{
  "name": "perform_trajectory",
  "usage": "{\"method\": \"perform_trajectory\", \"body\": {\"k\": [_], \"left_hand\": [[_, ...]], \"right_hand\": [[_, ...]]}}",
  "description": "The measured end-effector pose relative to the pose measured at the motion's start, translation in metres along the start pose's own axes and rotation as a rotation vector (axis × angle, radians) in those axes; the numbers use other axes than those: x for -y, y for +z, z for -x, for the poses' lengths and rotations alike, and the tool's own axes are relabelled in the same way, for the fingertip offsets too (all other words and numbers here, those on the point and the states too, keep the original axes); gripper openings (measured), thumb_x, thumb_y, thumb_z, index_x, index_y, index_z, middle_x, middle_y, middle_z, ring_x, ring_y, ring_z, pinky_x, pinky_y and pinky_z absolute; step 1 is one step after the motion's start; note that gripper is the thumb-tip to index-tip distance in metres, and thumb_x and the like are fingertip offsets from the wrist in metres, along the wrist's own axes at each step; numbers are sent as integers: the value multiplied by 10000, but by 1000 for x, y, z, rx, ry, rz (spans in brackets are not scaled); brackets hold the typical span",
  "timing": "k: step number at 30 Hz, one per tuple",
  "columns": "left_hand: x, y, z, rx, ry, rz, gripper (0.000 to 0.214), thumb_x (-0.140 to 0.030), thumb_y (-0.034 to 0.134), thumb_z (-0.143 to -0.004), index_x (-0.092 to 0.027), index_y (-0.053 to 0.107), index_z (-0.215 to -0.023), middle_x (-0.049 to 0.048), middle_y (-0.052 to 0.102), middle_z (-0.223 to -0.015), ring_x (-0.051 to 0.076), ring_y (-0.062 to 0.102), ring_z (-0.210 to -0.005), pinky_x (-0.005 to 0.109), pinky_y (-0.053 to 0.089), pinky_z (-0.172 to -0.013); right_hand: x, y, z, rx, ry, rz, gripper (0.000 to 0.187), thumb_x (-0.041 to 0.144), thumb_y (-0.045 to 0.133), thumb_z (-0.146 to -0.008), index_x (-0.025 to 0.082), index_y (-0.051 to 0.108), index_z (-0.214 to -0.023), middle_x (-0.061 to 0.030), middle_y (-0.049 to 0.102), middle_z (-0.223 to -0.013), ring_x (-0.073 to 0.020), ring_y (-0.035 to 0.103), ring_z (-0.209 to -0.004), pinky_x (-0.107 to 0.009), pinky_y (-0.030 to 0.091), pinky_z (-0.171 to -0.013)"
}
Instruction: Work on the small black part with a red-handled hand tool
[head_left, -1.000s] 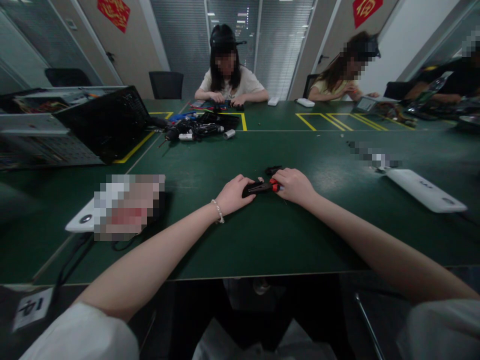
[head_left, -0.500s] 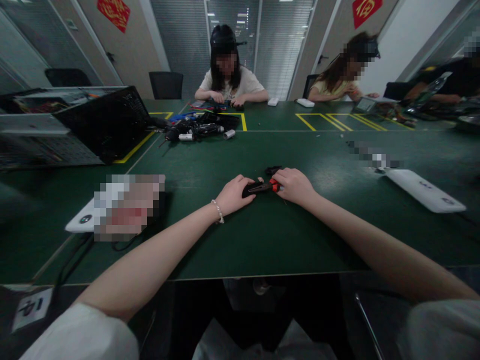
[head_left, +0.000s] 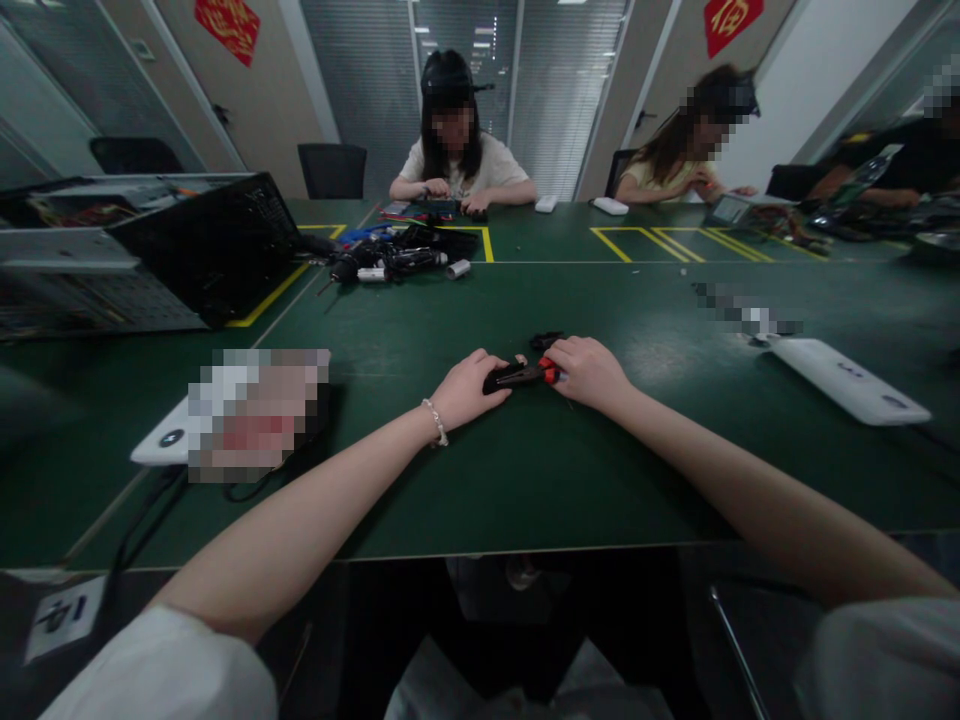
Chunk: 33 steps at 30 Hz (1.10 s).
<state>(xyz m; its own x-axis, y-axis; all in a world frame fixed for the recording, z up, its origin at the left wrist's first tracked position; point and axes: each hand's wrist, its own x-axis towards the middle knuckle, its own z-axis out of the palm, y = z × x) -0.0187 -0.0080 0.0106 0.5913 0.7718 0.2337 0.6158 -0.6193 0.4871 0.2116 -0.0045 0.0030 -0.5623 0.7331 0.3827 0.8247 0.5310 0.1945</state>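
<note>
Both my hands rest on the green table (head_left: 525,480) near its middle. My left hand (head_left: 469,388) is curled, its fingers closed on the black end of a small tool (head_left: 517,375) with a black and red handle. My right hand (head_left: 589,370) is closed on the tool's red end. A small black part (head_left: 545,341) lies just behind the tool, touching or nearly touching my right fingers. What the tool's tip does is hidden between my hands.
An open computer case (head_left: 150,250) stands at the left. A white device (head_left: 847,378) lies at the right, another white device (head_left: 169,440) at the left. A pile of black tools and cables (head_left: 390,258) sits mid-table. Three people work at the far side.
</note>
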Motion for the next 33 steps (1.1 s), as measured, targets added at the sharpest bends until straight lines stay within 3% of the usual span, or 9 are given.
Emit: {"method": "perform_trajectory", "body": {"k": [33], "left_hand": [[0,0,0,1,-16,14,344,-275,600,-755,-151,556,-1073,68,541,-971,195,538,-885,344,467,-802]], "right_hand": [[0,-2,-1,1,-8,-47,190,206,495,-735,132,617,-860,-103,623,-845,-201,519,-764,-309,354,-665]]}}
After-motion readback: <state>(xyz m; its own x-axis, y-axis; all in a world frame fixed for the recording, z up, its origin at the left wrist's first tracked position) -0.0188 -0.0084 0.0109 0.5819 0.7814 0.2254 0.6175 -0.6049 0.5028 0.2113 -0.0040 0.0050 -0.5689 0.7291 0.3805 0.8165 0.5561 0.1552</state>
